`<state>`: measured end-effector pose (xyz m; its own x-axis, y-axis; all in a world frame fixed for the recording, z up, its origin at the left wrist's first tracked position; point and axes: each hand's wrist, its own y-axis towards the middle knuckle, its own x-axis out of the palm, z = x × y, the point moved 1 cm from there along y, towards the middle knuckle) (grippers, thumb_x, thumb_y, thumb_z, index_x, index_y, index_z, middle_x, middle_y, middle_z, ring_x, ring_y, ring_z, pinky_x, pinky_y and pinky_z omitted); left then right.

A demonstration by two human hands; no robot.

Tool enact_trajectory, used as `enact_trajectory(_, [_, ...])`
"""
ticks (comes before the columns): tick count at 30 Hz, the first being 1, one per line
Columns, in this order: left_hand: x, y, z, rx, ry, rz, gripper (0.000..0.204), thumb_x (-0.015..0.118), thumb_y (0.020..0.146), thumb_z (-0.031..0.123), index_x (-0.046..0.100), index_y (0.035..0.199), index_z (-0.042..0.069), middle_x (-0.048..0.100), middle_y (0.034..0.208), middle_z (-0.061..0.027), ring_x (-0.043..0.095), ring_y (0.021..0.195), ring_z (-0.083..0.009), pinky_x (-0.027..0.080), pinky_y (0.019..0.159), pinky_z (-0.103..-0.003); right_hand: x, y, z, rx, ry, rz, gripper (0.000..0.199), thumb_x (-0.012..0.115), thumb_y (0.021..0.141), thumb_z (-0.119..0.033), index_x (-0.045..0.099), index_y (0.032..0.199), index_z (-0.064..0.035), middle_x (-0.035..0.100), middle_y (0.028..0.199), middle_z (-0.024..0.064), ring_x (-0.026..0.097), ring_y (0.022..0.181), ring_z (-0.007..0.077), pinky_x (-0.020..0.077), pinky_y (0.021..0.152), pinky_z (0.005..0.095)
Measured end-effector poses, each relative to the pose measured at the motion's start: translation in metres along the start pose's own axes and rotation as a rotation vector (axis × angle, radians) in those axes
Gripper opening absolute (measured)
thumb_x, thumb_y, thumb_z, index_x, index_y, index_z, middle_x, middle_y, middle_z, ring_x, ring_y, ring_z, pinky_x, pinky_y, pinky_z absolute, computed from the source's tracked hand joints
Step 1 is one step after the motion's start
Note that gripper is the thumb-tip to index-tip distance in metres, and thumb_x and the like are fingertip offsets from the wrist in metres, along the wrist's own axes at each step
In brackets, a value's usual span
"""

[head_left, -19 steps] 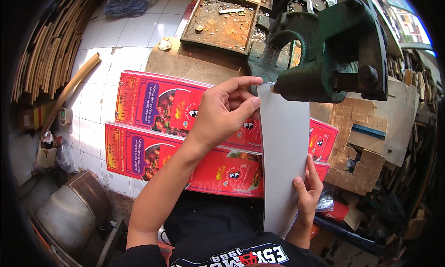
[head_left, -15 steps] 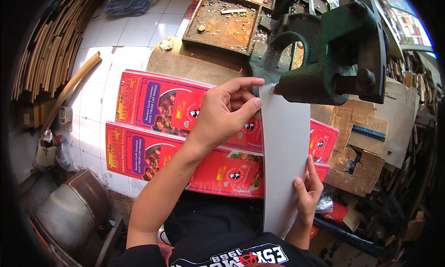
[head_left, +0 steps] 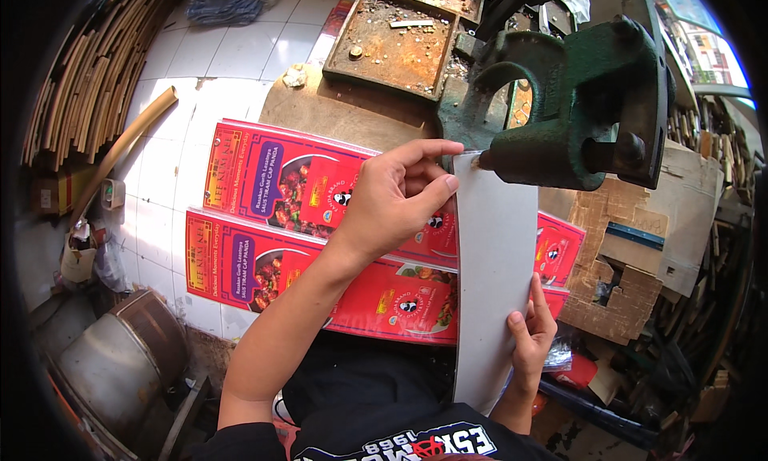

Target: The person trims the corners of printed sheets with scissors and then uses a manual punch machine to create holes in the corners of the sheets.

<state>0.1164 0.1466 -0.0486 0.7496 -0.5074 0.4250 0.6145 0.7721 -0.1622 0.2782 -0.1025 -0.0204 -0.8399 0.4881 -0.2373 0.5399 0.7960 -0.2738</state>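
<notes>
A long grey-white board (head_left: 494, 261) slants from my lap up to the green metal press (head_left: 552, 133), its far end beneath the press's rounded nose. My left hand (head_left: 400, 193) has thumb and index finger closed at the board's far left corner, with the other fingers curled. Lower down, my right hand (head_left: 534, 341) grips the board's right edge, thumb lying on the pale face. Under my left forearm lie two stacks of red printed boards, a farther stack (head_left: 254, 167) and a nearer stack (head_left: 360, 301). The grey board covers part of both.
Behind the stacks, a rusty tray (head_left: 392, 49) holds small metal bits, beside the press. A worn wooden board (head_left: 616, 277) lies to the right. At left are a metal drum (head_left: 120, 357), a curved tan strip (head_left: 132, 145) and stacked wood strips (head_left: 96, 77).
The view has shifted slightly, moving the press and tray a little to the right in the picture. Both hands keep their hold, and the grey board stays under the press nose.
</notes>
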Motion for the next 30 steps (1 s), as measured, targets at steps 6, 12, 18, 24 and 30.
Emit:
enact_trajectory(6, [0.0011,-0.0006,0.0011,-0.002,0.007,-0.001,0.035,0.062,0.089,0.0,0.057,0.123,-0.003,0.066,0.084,-0.0063,0.066,0.074,-0.0109,0.055,0.07,-0.024,-0.0019,-0.0015,0.0015,0.022,0.0,-0.008,0.062,0.06,0.089,-0.005,0.033,0.143,0.0102,0.048,0.137,0.0273,0.051,0.124,0.0246,0.0349,0.105,0.0309])
enact_trajectory(12, [0.0014,-0.0025,-0.0011,0.04,0.047,0.007,0.03,0.061,0.089,0.002,0.058,0.12,-0.002,0.066,0.082,-0.0043,0.065,0.073,-0.0073,0.052,0.063,-0.02,-0.0022,-0.0037,0.0027,0.003,0.006,-0.009,0.061,0.059,0.089,-0.003,0.034,0.143,0.0096,0.048,0.139,0.0252,0.051,0.124,0.0239,0.0357,0.105,0.0307])
enact_trajectory(18, [0.0034,-0.0011,0.0045,-0.005,-0.006,-0.019,0.031,0.061,0.09,0.004,0.056,0.121,-0.001,0.066,0.081,-0.007,0.068,0.071,-0.0131,0.057,0.064,-0.024,0.0017,-0.0003,-0.0024,0.015,0.038,-0.014,0.06,0.058,0.089,-0.001,0.034,0.143,0.0088,0.046,0.141,0.0241,0.051,0.125,0.0232,0.0367,0.105,0.0309])
enact_trajectory(24, [0.002,0.0004,0.0038,-0.003,-0.012,-0.04,0.034,0.061,0.09,0.005,0.054,0.123,-0.002,0.067,0.08,-0.0089,0.069,0.069,-0.0146,0.059,0.062,-0.027,0.0013,0.0007,-0.0032,-0.011,0.045,-0.024,0.06,0.059,0.089,-0.002,0.035,0.143,0.0074,0.046,0.141,0.0232,0.051,0.125,0.0227,0.0379,0.104,0.0312])
enact_trajectory(30, [0.0021,-0.0003,0.0033,-0.003,-0.002,-0.048,0.037,0.06,0.091,0.006,0.052,0.126,-0.002,0.068,0.081,-0.0095,0.068,0.068,-0.0151,0.059,0.063,-0.028,0.0015,-0.0004,-0.0034,-0.035,0.05,-0.03,0.06,0.06,0.09,-0.003,0.035,0.143,0.0071,0.047,0.141,0.0228,0.051,0.125,0.0227,0.0374,0.105,0.0314])
